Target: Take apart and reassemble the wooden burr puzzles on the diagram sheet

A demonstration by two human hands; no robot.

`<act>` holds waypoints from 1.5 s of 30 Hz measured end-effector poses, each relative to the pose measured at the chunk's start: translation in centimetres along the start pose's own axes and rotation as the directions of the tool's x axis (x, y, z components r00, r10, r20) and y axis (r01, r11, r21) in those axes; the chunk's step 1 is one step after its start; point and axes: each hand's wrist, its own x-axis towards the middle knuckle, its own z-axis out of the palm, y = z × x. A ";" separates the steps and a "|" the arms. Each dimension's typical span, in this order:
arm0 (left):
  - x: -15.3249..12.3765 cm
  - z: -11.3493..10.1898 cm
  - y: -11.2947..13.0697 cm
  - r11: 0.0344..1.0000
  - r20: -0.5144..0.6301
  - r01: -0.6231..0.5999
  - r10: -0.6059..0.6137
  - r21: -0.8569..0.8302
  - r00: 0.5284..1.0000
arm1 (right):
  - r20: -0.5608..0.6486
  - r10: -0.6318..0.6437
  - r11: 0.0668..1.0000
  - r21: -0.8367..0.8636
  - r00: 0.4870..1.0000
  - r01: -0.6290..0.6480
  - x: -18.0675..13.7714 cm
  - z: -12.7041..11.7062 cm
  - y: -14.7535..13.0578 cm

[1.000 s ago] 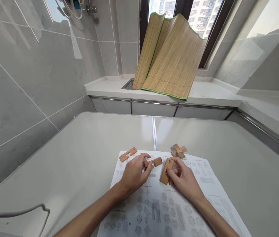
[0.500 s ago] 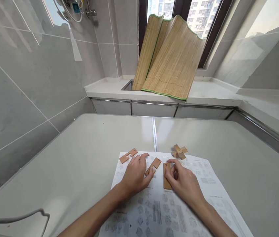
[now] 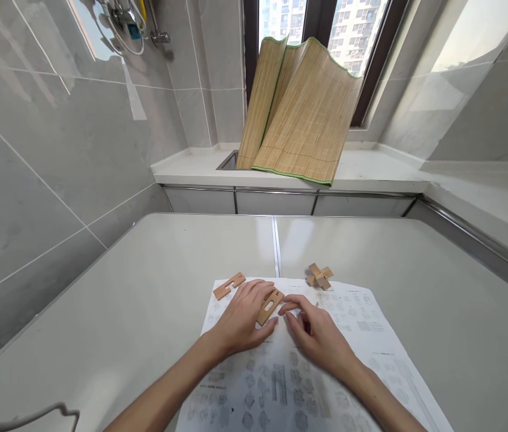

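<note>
Atop printed paper [image 3: 366,336]: 1 slotted wooden piece [image 3: 263,315].

By the pale table [image 3: 114,312], which is being divided by a narrow strip [image 3: 276,246], a large printed sheet [image 3: 377,336] is being carried; at its far edge, a small wooden cross [image 3: 319,276] is being supported.

Single view, head-worn. Table [image 3: 101,324] is looked down on from its near side, camera aimed forward across it. Left hand [image 3: 245,318] and right hand [image 3: 319,336] are framed near, over the table; counter [image 3: 191,171] and window [image 3: 283,18], beyond the table's far edge, are taken in farther off. Tiled wall [image 3: 56,150] left of the table also covered.
</note>
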 end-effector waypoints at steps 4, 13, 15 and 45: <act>0.2 -0.6 -0.9 0.989 -0.003 0.026 -0.026 0.143 1.000 | -0.023 -0.002 1.000 0.009 1.000 0.003 -0.2 -0.3 0.0; -0.1 -2.0 -3.7 0.963 -0.120 0.110 -0.083 0.245 0.989 | -0.007 -0.014 0.999 -0.035 1.000 0.013 -0.3 -0.7 -0.1; -0.2 -2.2 -4.4 0.959 -0.124 0.150 -0.124 0.239 0.985 | 0.000 -0.015 0.999 -0.042 1.000 0.015 -0.3 -0.8 -0.1; 0.3 -2.6 -2.4 0.976 0.018 -0.084 0.082 0.200 0.996 | -0.233 0.324 0.847 0.502 0.917 -0.172 0.8 -1.0 1.6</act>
